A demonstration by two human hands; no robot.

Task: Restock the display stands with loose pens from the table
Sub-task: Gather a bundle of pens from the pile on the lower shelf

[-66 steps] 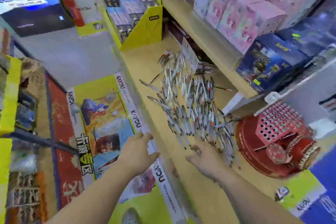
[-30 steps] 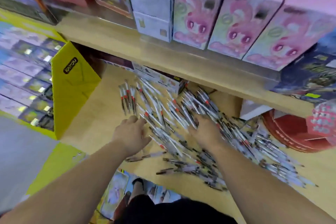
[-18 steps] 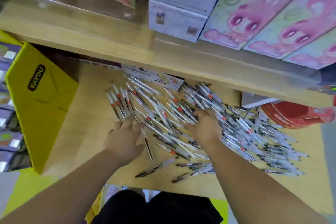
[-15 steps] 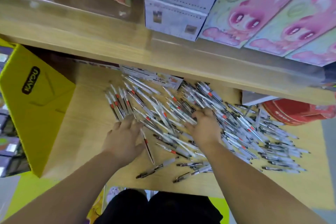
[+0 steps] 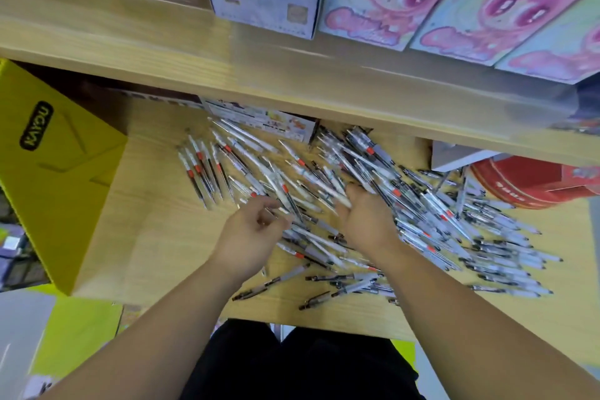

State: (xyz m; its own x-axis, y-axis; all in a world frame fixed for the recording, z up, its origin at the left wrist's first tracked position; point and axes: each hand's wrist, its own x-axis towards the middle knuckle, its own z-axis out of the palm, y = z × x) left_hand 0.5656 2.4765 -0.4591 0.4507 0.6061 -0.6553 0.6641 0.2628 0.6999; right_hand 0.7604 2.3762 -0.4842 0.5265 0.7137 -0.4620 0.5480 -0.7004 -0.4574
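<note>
Scores of loose pens [image 5: 431,204] lay scattered on the desk [image 5: 162,243] beneath the overhanging shelf [image 5: 292,75], overlapping and pointing every way. We noted only part of one red display stand [image 5: 526,182], at the right end of the desk, half hidden under the shelf and just beside the heap's far fringe; its holes were not visible. The right hand [image 5: 367,221] was dug into the middle of the heap, its fingers curled round what we judged to be a few pens. The left hand [image 5: 253,230] hovered at the heap's near-left margin, fingers curled and thumb drawn toward the forefinger; blur prevented us from telling whether it held a pen. A yellow carton [image 5: 55,172] stood at the left, apart from the pens. We judged the step in hand to be gathering a bundle, with restocking hardly begun. Our recommendations were to take few pens at a time, turn them parallel with tips one way before lifting, and square their ends against the desk, since a crossed bundle would likely shed pens. Strays near the desk's front edge risked rolling off and warranted early collection.
</note>
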